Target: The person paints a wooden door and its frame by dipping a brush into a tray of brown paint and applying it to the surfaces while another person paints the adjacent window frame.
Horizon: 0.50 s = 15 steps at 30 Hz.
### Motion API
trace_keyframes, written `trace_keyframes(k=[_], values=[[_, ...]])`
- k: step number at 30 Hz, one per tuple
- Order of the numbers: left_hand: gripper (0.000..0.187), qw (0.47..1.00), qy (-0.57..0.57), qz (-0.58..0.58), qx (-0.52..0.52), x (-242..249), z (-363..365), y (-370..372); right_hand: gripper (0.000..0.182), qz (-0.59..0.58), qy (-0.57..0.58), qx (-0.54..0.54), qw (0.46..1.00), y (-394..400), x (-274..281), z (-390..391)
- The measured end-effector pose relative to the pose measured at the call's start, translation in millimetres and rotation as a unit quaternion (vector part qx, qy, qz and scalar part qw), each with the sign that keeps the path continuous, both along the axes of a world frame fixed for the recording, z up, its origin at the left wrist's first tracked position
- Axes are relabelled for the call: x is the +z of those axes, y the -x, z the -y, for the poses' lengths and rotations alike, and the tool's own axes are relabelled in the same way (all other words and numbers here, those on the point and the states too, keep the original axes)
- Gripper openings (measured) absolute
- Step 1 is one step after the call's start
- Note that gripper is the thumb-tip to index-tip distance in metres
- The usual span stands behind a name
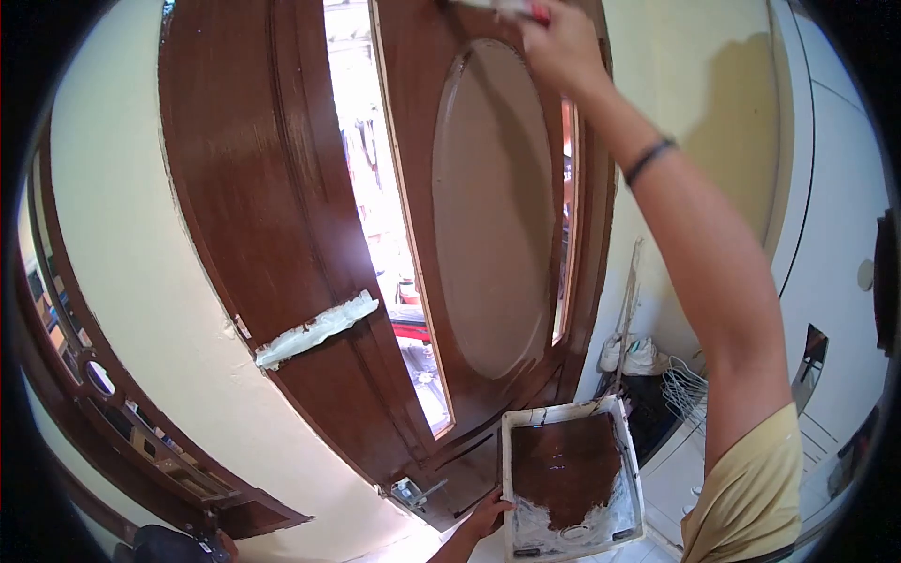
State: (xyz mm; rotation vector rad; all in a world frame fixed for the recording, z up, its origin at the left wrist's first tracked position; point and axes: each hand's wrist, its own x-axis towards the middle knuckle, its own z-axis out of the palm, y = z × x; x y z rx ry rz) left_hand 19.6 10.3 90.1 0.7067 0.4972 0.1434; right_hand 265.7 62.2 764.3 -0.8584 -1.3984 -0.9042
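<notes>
My right hand (561,47) is raised at the top of the view, its fingers wrapped round a paintbrush (511,7) with a red part on its handle. The brush's tip lies near the upper edge of the view, close to the brown wooden door (413,56), above its oval panel (495,206). Low down, my left hand (490,512) grips the left rim of a white rectangular paint tray (638,497). Brown paint (568,460) covers much of the tray's inside, with whitish smears near its front.
White tape or paper (317,330) wraps a spot on the left door panel, and a metal door handle (409,493) sits lower. White shoes (643,357) and a wire rack (685,389) stand right of the door. A framed mirror (122,413) is at left.
</notes>
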Motion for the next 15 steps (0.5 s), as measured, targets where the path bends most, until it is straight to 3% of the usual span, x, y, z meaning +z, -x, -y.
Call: trace_keyframes(k=[2,3,4,6,8,10,12,15], values=[[0.059,1.0,-0.006,-0.003,-0.003,-2,1,2,0.037,0.031,0.097,-0.084,0.991,10,-59,27],[0.058,1.0,-0.008,-0.021,0.0,1,1,2,0.041,0.004,0.144,0.046,0.989,17,-94,39],[0.058,0.999,-0.008,-0.04,0.003,6,3,4,0.045,0.076,0.142,0.011,0.987,12,-129,50],[0.057,0.999,-0.018,-0.034,0.007,9,1,6,0.042,-0.018,0.224,0.08,0.971,23,-198,86],[0.057,1.0,-0.027,0.01,0.003,-1,0,5,0.03,-0.161,0.329,0.059,0.929,36,-252,129],[0.055,0.999,-0.028,0.022,0.017,-8,2,3,0.022,-0.302,0.324,0.133,0.887,30,-317,144],[0.055,0.998,-0.052,-0.016,-0.008,-1,4,4,0.025,-0.469,0.336,0.17,0.799,22,-374,155],[0.062,1.0,0.005,0.003,-0.022,-9,13,4,0.026,-0.589,0.274,0.171,0.741,5,-451,156]])
